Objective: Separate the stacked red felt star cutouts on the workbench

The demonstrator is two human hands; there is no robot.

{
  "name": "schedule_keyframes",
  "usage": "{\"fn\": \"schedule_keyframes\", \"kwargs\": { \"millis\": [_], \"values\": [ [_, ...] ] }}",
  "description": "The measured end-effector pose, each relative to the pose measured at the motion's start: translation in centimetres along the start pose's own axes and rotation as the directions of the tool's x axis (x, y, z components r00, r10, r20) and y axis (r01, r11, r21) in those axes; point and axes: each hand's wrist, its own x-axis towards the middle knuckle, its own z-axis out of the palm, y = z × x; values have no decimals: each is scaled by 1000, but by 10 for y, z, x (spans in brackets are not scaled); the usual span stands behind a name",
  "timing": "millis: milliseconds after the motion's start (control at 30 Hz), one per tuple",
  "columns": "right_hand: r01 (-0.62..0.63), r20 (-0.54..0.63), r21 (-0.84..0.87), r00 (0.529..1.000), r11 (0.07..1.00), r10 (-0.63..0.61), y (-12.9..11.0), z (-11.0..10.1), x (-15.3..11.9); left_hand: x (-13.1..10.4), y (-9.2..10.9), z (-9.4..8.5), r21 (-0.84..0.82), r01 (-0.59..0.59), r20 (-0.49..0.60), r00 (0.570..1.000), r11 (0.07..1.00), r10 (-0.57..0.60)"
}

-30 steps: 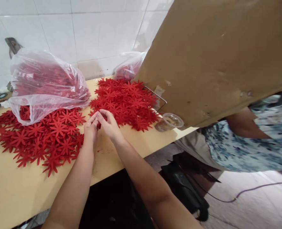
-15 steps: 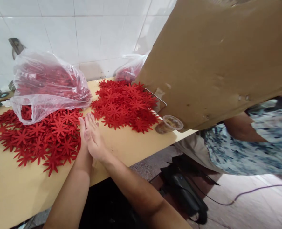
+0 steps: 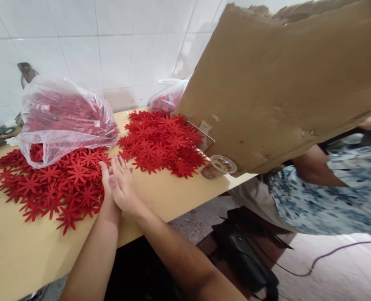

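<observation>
Head view is showing the right hand (image 3: 124,190) lying flat over the left hand (image 3: 106,184), fingers stretched out and holding nothing, on the tabletop (image 3: 172,196) between 2 piles of red felt flowers: one (image 3: 56,184) touching at 9 o'clock, another (image 3: 162,142) at 1 o'clock.

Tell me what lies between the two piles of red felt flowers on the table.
Head view: between left pile and right pile, bare tabletop and the person's stacked hands, right hand over left hand.

Flat red felt flowers (image 3: 52,188) lie heaped beside the pressed-together hands.
</observation>
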Motion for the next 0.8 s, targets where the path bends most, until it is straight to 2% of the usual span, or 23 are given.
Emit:
{"fn": "schedule_keyframes", "kwargs": {
  "millis": [100,133,200,233,333,400,433,500,600,667,700,733,800],
  "values": [
    [-124,-51,-23,991,992,123,21,-6,31,-4,-4,9,7,-43,123,992,999,42],
    [-197,-70,-24,978,980,195,31,-10,41,-6,-7,12,29,-20,160,987,999,15],
    [-373,-108,-13,923,928,369,43,-18,48,-9,-13,17,83,40,189,980,996,-55],
    [-386,-99,-8,918,922,383,45,-20,44,-9,-14,18,105,56,179,981,993,-74],
    [-147,-100,-15,984,989,145,34,-17,9,-4,-14,14,125,75,82,993,989,-86],
    [-50,-68,-12,996,999,49,22,-11,-13,2,-11,10,121,87,6,996,989,-88],
    [-39,-44,-1,998,999,39,18,-8,-18,3,-10,8,117,83,-9,997,990,-82],
    [-53,-18,13,998,998,54,20,-4,-12,4,-10,6,108,46,30,998,993,-49],
    [-166,-43,9,985,986,166,37,-4,24,2,-15,8,105,-6,141,990,994,-9],
    [-281,-43,22,959,960,281,47,-6,44,0,-18,8,114,4,172,985,993,-24],
    [-298,-37,26,953,954,299,47,-7,47,0,-18,7,121,13,175,984,993,-34],
    [-281,-26,26,959,959,282,44,-7,45,0,-17,6,130,18,171,984,991,-40],
    [-153,0,10,988,988,153,30,-5,29,-1,-12,1,164,-5,133,991,987,-17]
  ]
}}
